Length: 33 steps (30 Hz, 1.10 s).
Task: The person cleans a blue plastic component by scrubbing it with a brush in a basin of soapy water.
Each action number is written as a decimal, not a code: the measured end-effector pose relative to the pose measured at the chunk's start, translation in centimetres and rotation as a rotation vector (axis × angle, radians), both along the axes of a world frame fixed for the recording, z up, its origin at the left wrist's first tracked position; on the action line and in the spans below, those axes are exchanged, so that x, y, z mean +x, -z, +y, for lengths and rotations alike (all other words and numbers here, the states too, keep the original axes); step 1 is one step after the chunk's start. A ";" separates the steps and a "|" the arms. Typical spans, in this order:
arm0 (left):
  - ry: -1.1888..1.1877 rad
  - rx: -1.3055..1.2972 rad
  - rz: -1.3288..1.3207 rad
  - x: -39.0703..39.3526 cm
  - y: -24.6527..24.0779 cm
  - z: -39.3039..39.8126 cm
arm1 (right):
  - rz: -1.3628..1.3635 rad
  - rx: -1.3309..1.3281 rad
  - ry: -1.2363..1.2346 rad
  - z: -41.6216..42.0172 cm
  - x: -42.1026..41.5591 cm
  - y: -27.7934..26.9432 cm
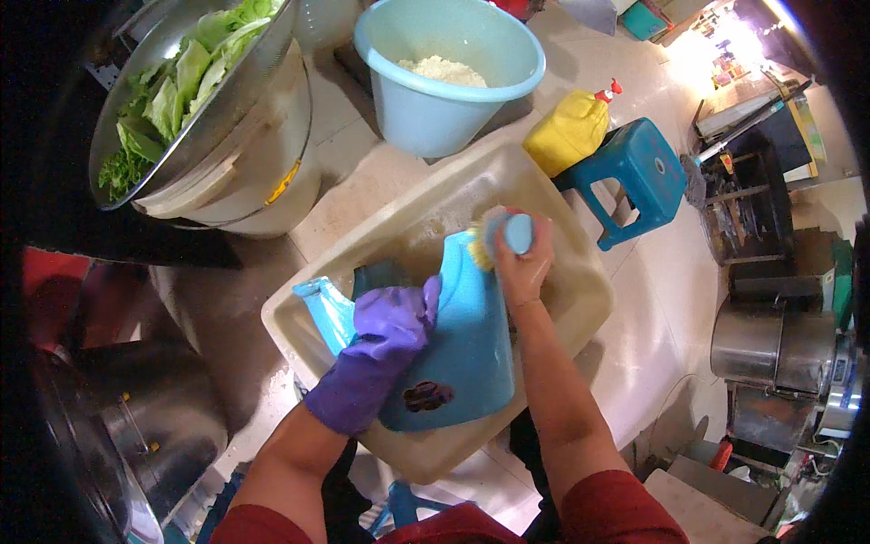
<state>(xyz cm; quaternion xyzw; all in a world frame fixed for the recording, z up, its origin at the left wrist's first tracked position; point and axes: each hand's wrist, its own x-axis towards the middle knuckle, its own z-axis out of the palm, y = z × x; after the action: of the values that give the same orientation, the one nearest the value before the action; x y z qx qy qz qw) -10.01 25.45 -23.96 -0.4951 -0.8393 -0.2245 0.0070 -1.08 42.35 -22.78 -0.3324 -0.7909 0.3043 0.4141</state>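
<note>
A light-blue plastic stool or small chair lies tilted in a beige rectangular basin. Its broad panel faces up and bears a dark printed patch, while one leg sticks out at the left. My left hand, in a purple rubber glove, grips the plastic between that leg and the panel; its fingertips are partly hidden. Bare and wet, my right hand holds a scrub brush with a blue handle. The brush's yellow bristles press on the far end of the panel and look slightly blurred.
A metal bowl of lettuce tilts on a white bucket at upper left. Beyond the basin stands a light-blue tub with pale contents. A yellow bag and a teal stool are to the right. Metal pots line the far right.
</note>
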 end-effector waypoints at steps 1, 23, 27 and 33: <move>0.013 -0.032 -0.023 -0.1 -0.2 -0.2 | 0.028 -0.027 0.063 0.9 0.0 0.1; 0.065 0.050 0.006 -0.7 1.1 -2.2 | -0.138 0.419 -0.341 -3.8 -3.0 -0.2; 0.021 0.014 -0.020 -1.1 0.0 -2.5 | -0.127 0.156 -0.280 -7.0 -1.0 -1.0; 0.018 0.020 -0.142 -1.3 -1.7 -3.6 | 0.138 -0.023 -0.085 -6.6 -0.8 -1.5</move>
<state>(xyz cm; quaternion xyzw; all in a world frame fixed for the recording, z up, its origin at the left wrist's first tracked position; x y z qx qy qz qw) -11.27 21.84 -22.26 -0.4853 -0.8310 -0.2673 -0.0494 -1.85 35.80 -21.29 -0.2814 -0.7704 0.3528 0.4503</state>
